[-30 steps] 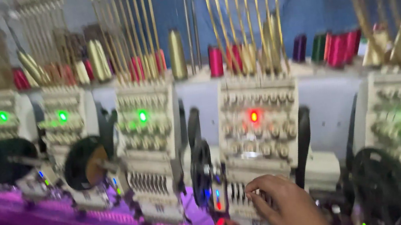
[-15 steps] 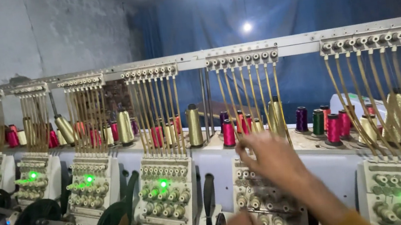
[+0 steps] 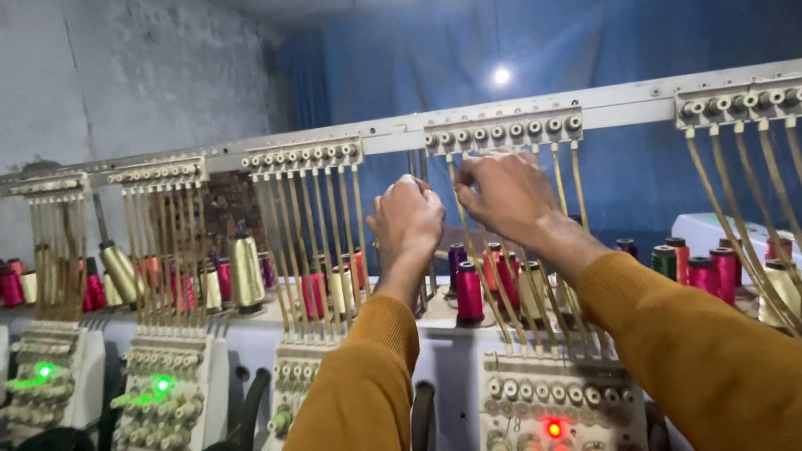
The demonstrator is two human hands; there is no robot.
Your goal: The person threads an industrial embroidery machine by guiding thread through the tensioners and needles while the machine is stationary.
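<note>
- Your left hand [image 3: 407, 217] and right hand [image 3: 508, 193] are raised side by side just under the thread guide bar [image 3: 501, 130], at the gold threads [image 3: 567, 267] hanging from it.
- Both grips are curled tight; whether they pinch a thread, you cannot tell.
- Below the bar, a magenta spool [image 3: 468, 291] stands between your forearms.
- Lower still, a red light [image 3: 552, 429] glows on the machine head.

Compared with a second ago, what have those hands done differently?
Both hands rose from the lit machine head to the thread guides on the top rail; the left hand and right hand now pinch there together. The thread spools stayed in place.
</note>
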